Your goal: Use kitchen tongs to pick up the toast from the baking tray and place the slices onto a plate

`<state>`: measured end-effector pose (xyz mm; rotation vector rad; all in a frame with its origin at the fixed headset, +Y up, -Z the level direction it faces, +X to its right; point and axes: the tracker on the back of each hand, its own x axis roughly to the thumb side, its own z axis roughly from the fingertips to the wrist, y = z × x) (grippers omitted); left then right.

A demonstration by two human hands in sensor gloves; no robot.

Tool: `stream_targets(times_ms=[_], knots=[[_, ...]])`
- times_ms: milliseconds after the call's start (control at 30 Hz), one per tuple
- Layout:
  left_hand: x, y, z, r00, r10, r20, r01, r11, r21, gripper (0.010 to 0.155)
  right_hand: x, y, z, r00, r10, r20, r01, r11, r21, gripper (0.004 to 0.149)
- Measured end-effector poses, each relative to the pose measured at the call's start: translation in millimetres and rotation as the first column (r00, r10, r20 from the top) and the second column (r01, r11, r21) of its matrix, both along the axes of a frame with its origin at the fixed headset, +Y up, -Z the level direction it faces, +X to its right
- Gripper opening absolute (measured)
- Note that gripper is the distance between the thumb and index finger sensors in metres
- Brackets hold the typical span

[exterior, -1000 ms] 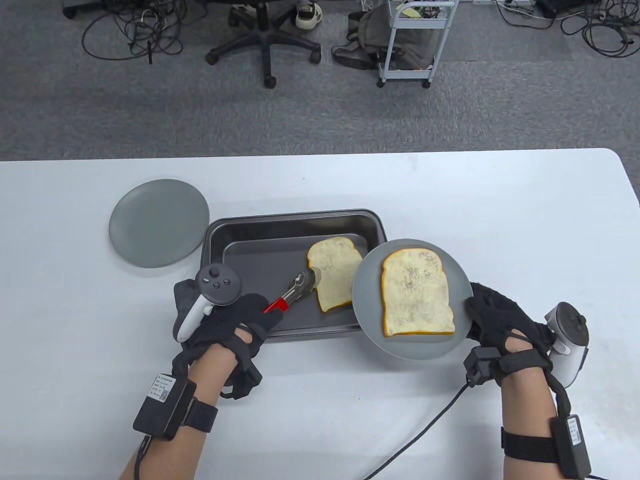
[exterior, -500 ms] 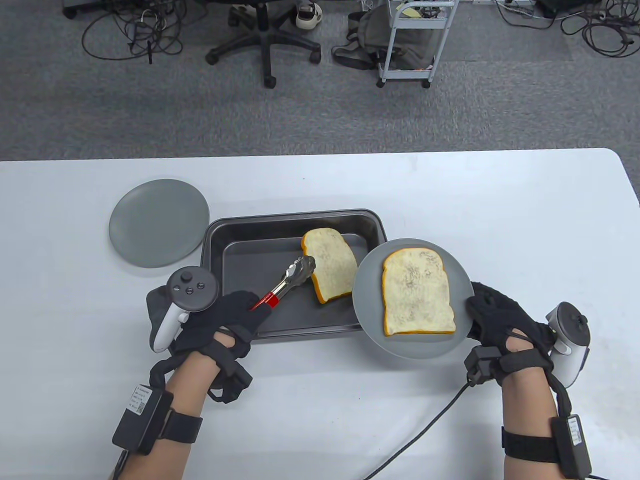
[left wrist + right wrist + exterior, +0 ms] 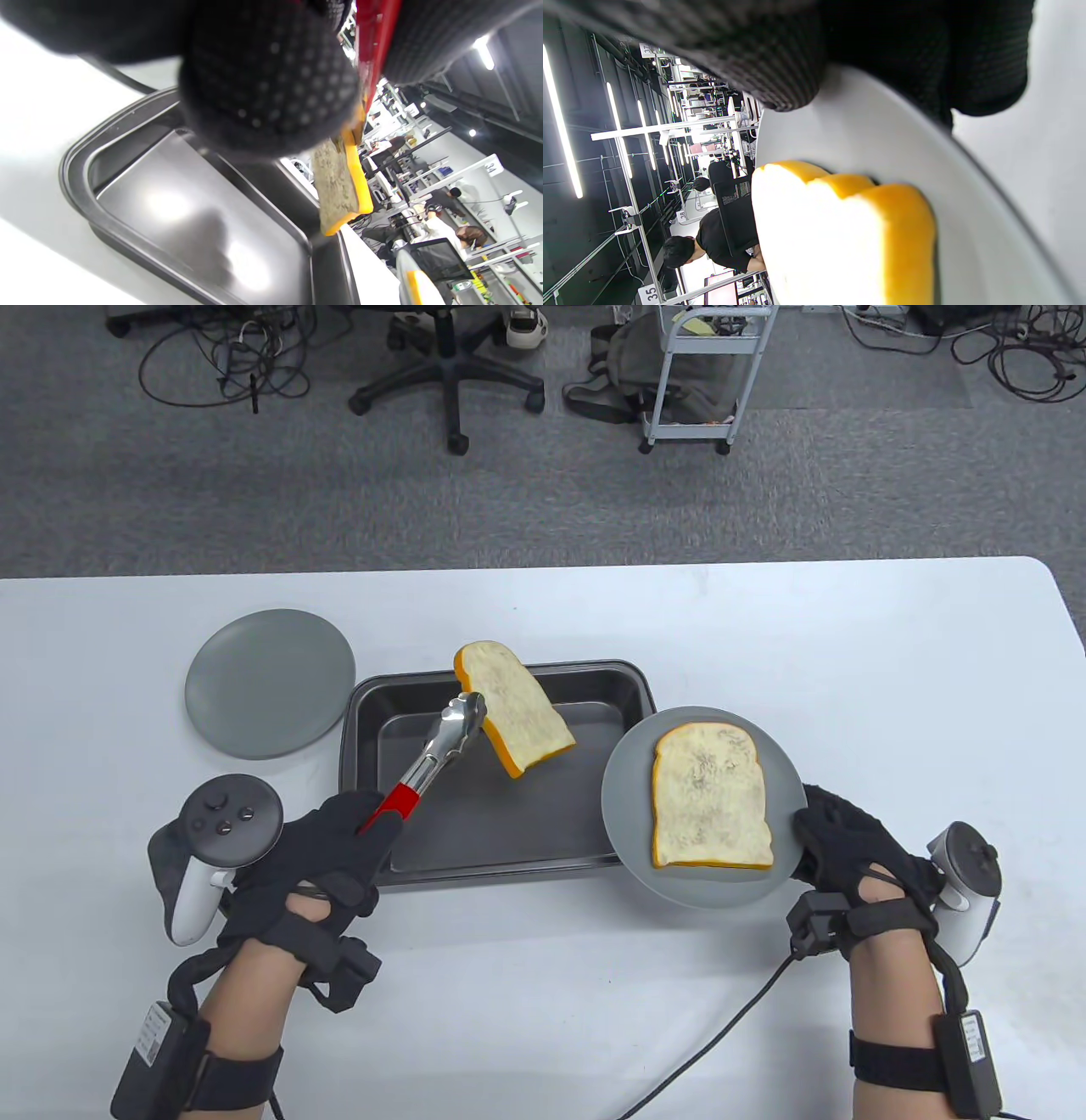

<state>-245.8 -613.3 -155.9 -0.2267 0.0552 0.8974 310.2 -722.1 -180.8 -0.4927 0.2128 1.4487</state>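
My left hand (image 3: 339, 840) grips the red handle of metal tongs (image 3: 437, 755). The tongs pinch a toast slice (image 3: 513, 708) lifted and tilted above the dark baking tray (image 3: 501, 823). In the left wrist view the same toast slice (image 3: 339, 182) hangs edge-on over the tray (image 3: 169, 203). My right hand (image 3: 848, 840) holds the rim of a grey plate (image 3: 628, 806), raised over the tray's right end, with another toast slice (image 3: 711, 797) lying flat on it. The right wrist view shows that plate (image 3: 882, 127) and its toast (image 3: 840, 233) close up.
A second grey plate (image 3: 270, 683) lies bare on the white table (image 3: 764, 645) left of the tray. Beyond the table's far edge stand an office chair (image 3: 450, 373) and a small cart (image 3: 704, 373) on carpet with cables.
The left hand has drawn back to the left and raised the tongs; the toast slice has come up off the tray floor and swung up-left. The right hand and plate have barely moved.
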Motion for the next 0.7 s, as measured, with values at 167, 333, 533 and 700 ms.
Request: stream_targets(times_ms=[167, 333, 533, 700], knots=[[-7, 12, 11, 0.998, 0.067, 0.000, -0.067, 0.997, 0.047, 0.069, -2, -1, 0, 1.000, 0.011, -0.003, -0.011, 1.000, -0.005, 0.050], [1, 14, 19, 0.988, 0.142, 0.062, -0.145, 0.988, 0.050, 0.069, -6, -2, -1, 1.000, 0.019, -0.016, -0.019, 1.000, -0.010, 0.050], [27, 4, 24, 0.969, 0.208, 0.134, -0.212, 0.977, 0.021, 0.070, -16, -2, -1, 0.999, 0.020, -0.046, -0.020, 1.000, -0.011, 0.051], [49, 0, 27, 0.955, 0.231, 0.185, -0.238, 0.971, 0.019, 0.069, -24, -3, -1, 0.998, 0.022, -0.063, -0.023, 1.000, -0.018, 0.051]])
